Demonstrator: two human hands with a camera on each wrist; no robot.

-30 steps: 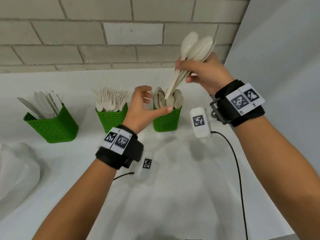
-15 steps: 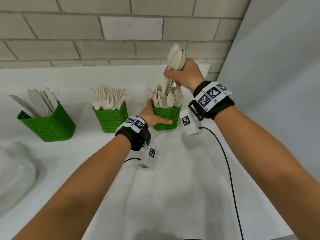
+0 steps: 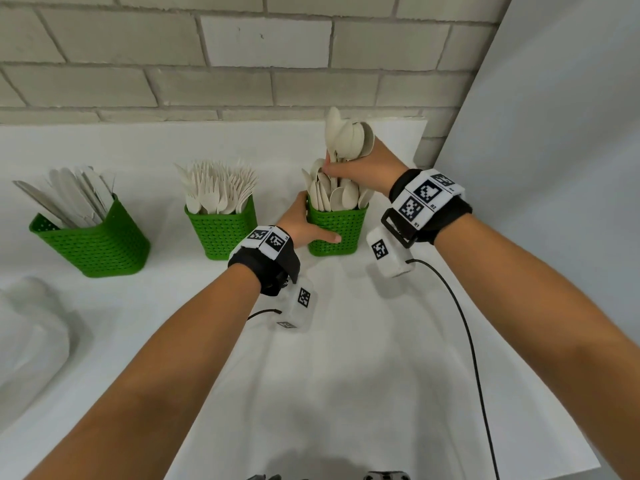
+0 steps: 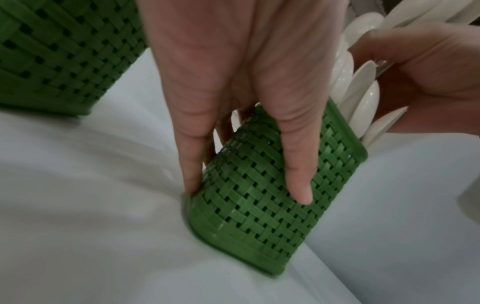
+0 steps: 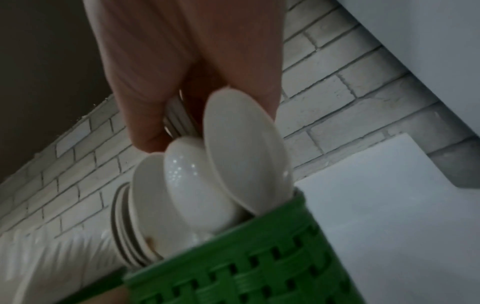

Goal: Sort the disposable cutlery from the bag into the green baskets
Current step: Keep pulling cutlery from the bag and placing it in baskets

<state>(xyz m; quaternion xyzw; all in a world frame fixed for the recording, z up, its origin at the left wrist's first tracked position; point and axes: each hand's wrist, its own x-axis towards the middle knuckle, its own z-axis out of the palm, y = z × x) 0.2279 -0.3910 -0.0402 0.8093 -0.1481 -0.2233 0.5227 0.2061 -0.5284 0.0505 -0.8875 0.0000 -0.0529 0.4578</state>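
Note:
Three green woven baskets stand in a row on the white table. The right one, the spoon basket (image 3: 337,230) (image 4: 262,191) (image 5: 254,273), is full of pale spoons. My left hand (image 3: 304,225) (image 4: 249,123) grips its left side, thumb across the front. My right hand (image 3: 363,168) (image 5: 187,82) grips a bundle of spoons (image 3: 348,138) by the handles, bowls up, with the handles down among the spoons in that basket. The middle basket (image 3: 221,233) holds forks, the left basket (image 3: 100,242) holds knives.
A crumpled white plastic bag (image 3: 31,337) lies at the left edge of the table. A brick wall runs behind the baskets and a grey panel stands on the right. A black cable (image 3: 467,341) trails from the right wrist across the table.
My right hand has come down with the spoon bundle until its handles entered the right basket. My left hand went from open in the air to gripping that basket.

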